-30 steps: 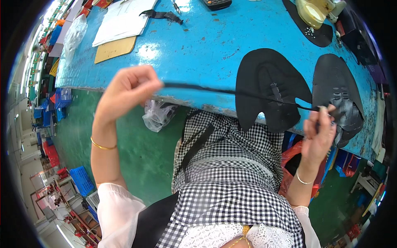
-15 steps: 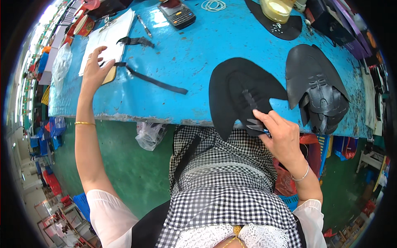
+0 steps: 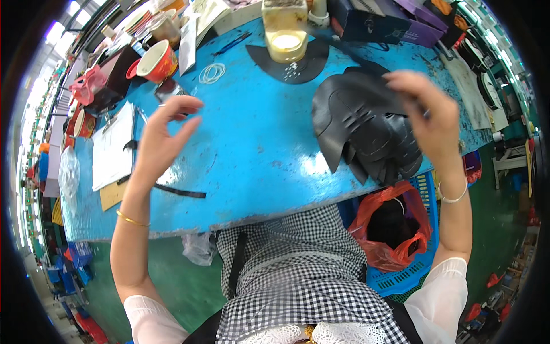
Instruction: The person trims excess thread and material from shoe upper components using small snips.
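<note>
My left hand (image 3: 163, 140) hovers over the left part of the blue table (image 3: 246, 149), fingers bent and apart with nothing between them. Below it, a thin black strap (image 3: 182, 191) lies on the tabletop. At the right my right hand (image 3: 432, 117), blurred by motion, is over a pile of black leather shoe-upper pieces (image 3: 358, 123) with slits and stitched lines. Something small and dark shows at its palm, too smeared to name. A blurred dark strip (image 3: 349, 51) stretches behind the pile, its far end near a box.
A clear container (image 3: 286, 51) stands on a black curved piece (image 3: 255, 56) with white bits. Boxes (image 3: 366, 23) fill the back right; red cups (image 3: 156, 62) and a clipboard with papers (image 3: 113, 146) are at left. A red bag (image 3: 378, 252) sits in a blue basket (image 3: 433, 200) below the edge.
The flat black piece has left the near edge. My right hand has moved away to the right, over the pile. My left hand has come off the clipboard. The view has shifted.
</note>
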Demonstrator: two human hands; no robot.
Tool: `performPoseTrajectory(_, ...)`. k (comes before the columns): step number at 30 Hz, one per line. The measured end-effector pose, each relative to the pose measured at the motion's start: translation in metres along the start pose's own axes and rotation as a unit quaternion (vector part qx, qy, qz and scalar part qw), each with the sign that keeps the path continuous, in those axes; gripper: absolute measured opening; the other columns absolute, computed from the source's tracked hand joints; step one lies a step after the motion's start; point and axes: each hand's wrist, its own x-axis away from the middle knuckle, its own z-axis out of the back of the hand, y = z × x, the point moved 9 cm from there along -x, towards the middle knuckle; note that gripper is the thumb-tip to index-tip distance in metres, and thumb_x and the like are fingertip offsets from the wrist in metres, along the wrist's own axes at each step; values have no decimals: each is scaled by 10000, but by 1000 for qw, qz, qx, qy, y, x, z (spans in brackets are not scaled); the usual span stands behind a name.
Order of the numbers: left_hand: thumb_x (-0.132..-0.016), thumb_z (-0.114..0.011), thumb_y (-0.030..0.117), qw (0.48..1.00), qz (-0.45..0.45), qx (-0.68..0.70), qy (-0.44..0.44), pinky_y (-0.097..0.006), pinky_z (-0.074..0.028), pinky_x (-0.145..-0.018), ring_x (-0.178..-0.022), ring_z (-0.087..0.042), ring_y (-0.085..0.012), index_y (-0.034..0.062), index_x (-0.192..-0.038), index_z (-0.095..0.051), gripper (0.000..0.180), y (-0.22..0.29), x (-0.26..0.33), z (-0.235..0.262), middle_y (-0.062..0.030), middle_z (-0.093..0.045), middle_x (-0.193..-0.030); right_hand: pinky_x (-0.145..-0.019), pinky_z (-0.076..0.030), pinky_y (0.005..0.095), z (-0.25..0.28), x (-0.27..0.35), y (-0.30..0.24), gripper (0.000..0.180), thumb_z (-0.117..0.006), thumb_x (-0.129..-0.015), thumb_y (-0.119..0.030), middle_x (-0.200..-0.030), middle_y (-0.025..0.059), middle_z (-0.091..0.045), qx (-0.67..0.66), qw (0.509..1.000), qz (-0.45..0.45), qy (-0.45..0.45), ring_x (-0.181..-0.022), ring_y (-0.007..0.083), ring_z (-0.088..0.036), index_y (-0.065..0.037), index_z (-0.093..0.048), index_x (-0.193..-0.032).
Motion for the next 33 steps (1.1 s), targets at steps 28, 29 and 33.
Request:
performPoseTrajectory(28,-725,-860,341,864,-113,28,-490,-331,-522,-897,-1000,-676,-227,4,-1224,-625,647,148,-192,-276,-143,-708,-1081,-543,-504,249,-37,122,40,186,-749,-702,-34,-1028,10,-758,-2,990,-112,86,-619,153,-674,-94,-720,-876)
performPoseTrajectory(29,-757,-847,276,855,-81,45,-510,-304,-531,-868,-950,-680,-180,4,-1206,-622,572,144,-185,-274,-104,-715,-1039,-553,-511,251,-37,123,40,183,-750,-701,-31,-1016,15,-760,-9,991,-108,81,-617,157,-674,-92,-719,-871)
performPoseTrajectory(33,-759,-841,196,858,29,171,-483,-293,-523,-903,-1004,-657,-138,-9,-1242,-613,572,105,-145,-252,-72,-702,-1103,-577,-530,266,-34,126,43,189,-751,-728,-19,-1020,52,-752,-40,990,-92,95,-657,177,-689,-79,-713,-903)
